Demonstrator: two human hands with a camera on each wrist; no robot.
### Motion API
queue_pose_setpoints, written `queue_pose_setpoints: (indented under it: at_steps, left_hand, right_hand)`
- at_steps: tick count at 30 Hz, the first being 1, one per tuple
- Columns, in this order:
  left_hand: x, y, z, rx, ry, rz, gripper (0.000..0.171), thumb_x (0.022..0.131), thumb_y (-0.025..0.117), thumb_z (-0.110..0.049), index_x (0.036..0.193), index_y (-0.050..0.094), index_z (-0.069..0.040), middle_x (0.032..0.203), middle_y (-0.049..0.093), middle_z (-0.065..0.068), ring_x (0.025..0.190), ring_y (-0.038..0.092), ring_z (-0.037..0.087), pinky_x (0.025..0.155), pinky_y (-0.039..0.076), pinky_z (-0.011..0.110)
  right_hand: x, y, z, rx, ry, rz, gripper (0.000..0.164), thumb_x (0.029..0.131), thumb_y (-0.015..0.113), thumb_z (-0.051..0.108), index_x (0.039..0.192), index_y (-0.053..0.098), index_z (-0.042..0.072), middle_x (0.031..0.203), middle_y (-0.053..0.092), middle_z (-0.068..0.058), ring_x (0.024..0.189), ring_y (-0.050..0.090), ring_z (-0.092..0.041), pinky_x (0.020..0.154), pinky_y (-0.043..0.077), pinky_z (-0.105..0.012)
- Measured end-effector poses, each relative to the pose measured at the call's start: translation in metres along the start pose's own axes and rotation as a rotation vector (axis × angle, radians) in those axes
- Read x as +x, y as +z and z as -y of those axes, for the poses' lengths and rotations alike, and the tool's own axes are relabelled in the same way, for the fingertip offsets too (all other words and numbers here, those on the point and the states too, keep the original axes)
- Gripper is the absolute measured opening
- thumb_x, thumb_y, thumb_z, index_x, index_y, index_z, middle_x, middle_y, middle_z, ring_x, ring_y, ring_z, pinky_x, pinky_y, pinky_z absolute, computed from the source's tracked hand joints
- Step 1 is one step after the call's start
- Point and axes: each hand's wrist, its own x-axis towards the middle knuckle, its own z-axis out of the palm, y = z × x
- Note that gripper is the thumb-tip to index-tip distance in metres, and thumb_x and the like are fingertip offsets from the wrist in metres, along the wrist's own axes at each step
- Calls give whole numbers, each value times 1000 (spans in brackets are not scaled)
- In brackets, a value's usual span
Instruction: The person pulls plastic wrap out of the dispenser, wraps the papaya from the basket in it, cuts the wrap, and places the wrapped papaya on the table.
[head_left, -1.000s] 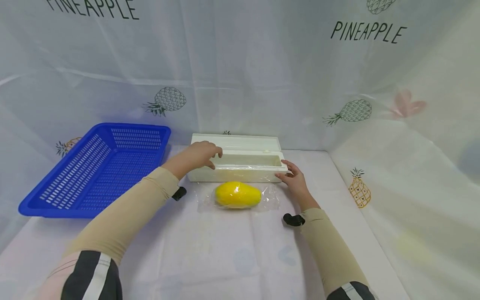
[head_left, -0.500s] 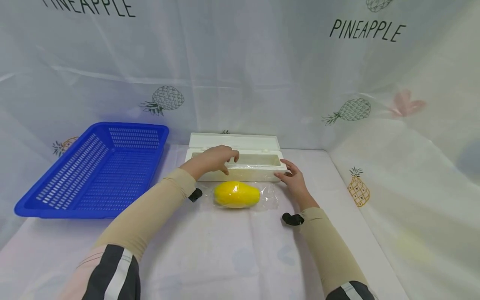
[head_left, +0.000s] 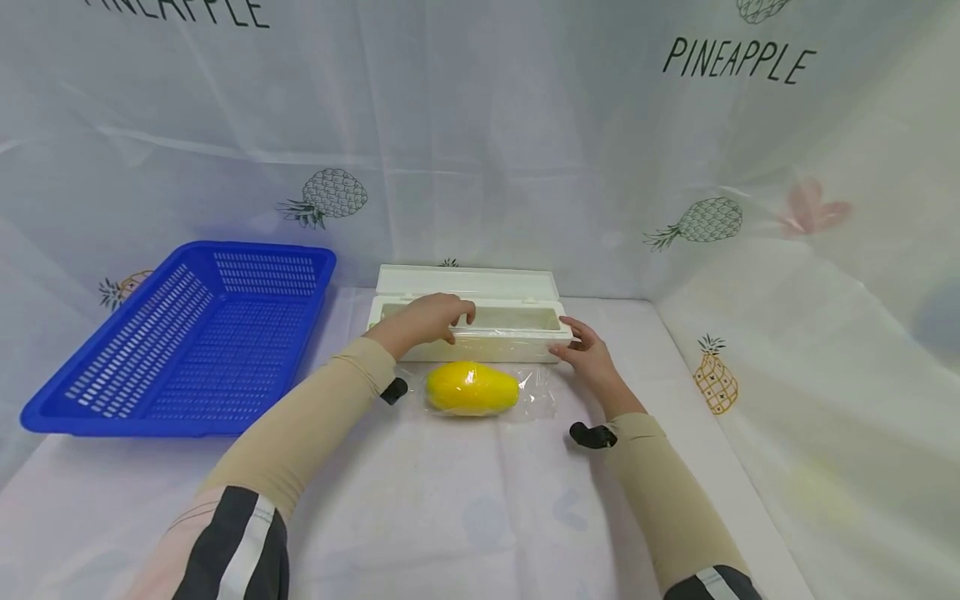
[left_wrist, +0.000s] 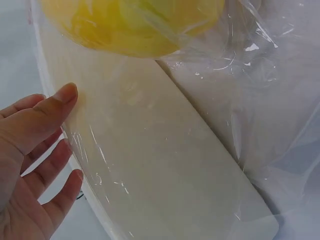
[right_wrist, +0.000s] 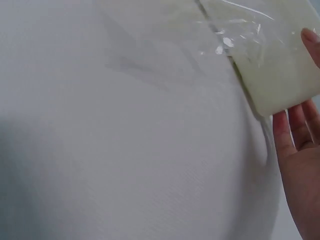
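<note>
A long white lidded box (head_left: 510, 348), like a cling film dispenser, stands at the back of the table with its lid (head_left: 468, 282) raised. Clear plastic film (head_left: 536, 396) spreads from its front onto the table, around a yellow oblong fruit (head_left: 472, 389). My left hand (head_left: 431, 319) is over the box's front rim, left of its middle. In the left wrist view, its thumb and fingers are spread loosely on either side of that rim. My right hand (head_left: 588, 358) grips the box's right end, thumb on the front and fingers around the end, as the right wrist view confirms.
A blue perforated plastic basket (head_left: 247, 367) stands to the left, beside the left forearm. White cloth covers the table (head_left: 420, 508), and a pineapple-print curtain (head_left: 480, 125) hangs right behind the box.
My left hand has moved right along the box's front rim, from near its left end toward the middle, then hardly shifted in the last half second. The right hand has kept its hold.
</note>
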Motion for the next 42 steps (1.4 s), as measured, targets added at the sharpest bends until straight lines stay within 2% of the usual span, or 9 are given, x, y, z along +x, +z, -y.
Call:
queue_pose_setpoints:
  at_steps: [3, 6, 10, 14, 18, 24, 31, 37, 42]
  left_hand:
    - [0, 0, -1, -15, -13, 5, 37, 83, 78, -13, 115, 58, -16, 98, 57, 3, 89, 54, 22, 82, 48, 33]
    - [-1, -1, -2, -19, -22, 8, 37, 84, 78, -13, 115, 58, -16, 99, 57, 3, 89, 54, 22, 82, 48, 33]
    - [-1, -1, -2, -4, -20, 2, 38, 84, 78, -13, 116, 59, -15, 98, 57, 4, 88, 54, 22, 81, 48, 34]
    - [-3, -3, -2, 2, -21, -8, 36, 83, 78, -13, 114, 59, -15, 95, 57, 4, 86, 53, 22, 79, 48, 34]
    - [-4, -3, -2, -4, -31, -15, 33, 83, 78, -14, 111, 59, -14, 91, 56, 3, 83, 52, 21, 76, 47, 34]
    - [-4, -3, 0, 0, -36, -26, 28, 82, 80, -17, 101, 59, -14, 84, 57, 2, 78, 53, 20, 73, 47, 33]
    - [-5, -3, 1, -4, -34, -37, 21, 82, 80, -15, 91, 60, -14, 83, 58, 1, 78, 54, 20, 71, 47, 32]
    - [-8, -3, 1, -36, -37, -46, 21, 82, 79, -14, 90, 60, -14, 82, 59, 1, 77, 53, 19, 71, 46, 31]
    - [-8, -2, 3, -73, -34, -61, 20, 82, 79, -14, 90, 61, -14, 80, 58, 1, 76, 52, 19, 71, 46, 31]
  right_hand:
    - [-2, -7, 6, -11, -7, 53, 72, 84, 78, 14, 147, 44, 19, 146, 42, -9, 119, 48, -26, 98, 40, -37]
    - [-4, -13, 14, -33, -37, 85, 73, 83, 78, 13, 147, 44, 16, 144, 42, -11, 123, 44, -29, 101, 37, -42]
    - [-4, -17, 29, -131, -114, 64, 70, 82, 80, 15, 145, 48, 15, 145, 42, -9, 126, 41, -31, 99, 38, -44]
    - [-3, -12, 49, -231, -218, 47, 62, 82, 80, 17, 138, 55, 11, 143, 45, -8, 126, 40, -31, 100, 35, -46]
    - [-4, 4, 70, -280, -315, 85, 52, 82, 80, 13, 130, 60, 6, 134, 52, -10, 120, 45, -33, 99, 35, -47]
    - [-4, 39, 95, -429, -386, 219, 42, 82, 80, 13, 120, 63, 4, 122, 61, -12, 115, 52, -33, 101, 38, -47]
    - [1, 76, 102, -628, -468, 369, 37, 82, 80, 13, 115, 64, 4, 115, 64, -8, 110, 56, -27, 100, 41, -46]
    - [5, 92, 105, -742, -485, 430, 33, 81, 81, 10, 108, 62, 9, 105, 63, -2, 96, 56, -23, 87, 49, -36]
    - [10, 98, 106, -816, -508, 448, 25, 84, 77, 5, 101, 60, 10, 94, 59, -1, 86, 53, -19, 76, 49, -30]
